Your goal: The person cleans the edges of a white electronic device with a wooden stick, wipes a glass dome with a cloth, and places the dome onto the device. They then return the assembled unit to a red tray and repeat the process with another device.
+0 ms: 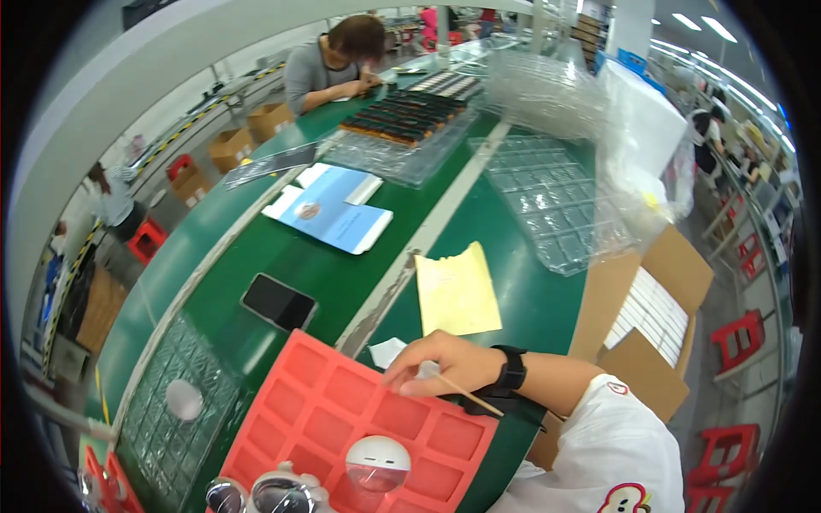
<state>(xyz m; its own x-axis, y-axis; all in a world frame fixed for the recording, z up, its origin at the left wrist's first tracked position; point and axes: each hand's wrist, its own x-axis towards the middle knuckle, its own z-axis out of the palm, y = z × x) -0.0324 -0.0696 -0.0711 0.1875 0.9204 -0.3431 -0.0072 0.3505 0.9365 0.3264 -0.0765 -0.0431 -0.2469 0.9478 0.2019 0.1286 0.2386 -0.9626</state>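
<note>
My right hand (445,363), with a black band on its wrist, is over the far right edge of a coral-red tray (338,380) with square pockets. Its fingers are bent together around a thin wooden stick (470,398), which slants down toward the right. A small white piece (428,369) shows at the fingers; its kind I cannot make out. In the near part of the tray sits a rounded white device (378,453) with a clear lower part. Beside it, shiny rounded pieces (282,492) are cut off by the lower edge. My left hand is out of view.
Beyond the tray lie a yellow cloth or paper sheet (459,292), a dark phone (279,301) and a blue-and-white flat carton (329,209). Clear plastic trays (547,197) are at the far right. An open cardboard box (590,312) stands right of the table. A co-worker (321,73) sits opposite.
</note>
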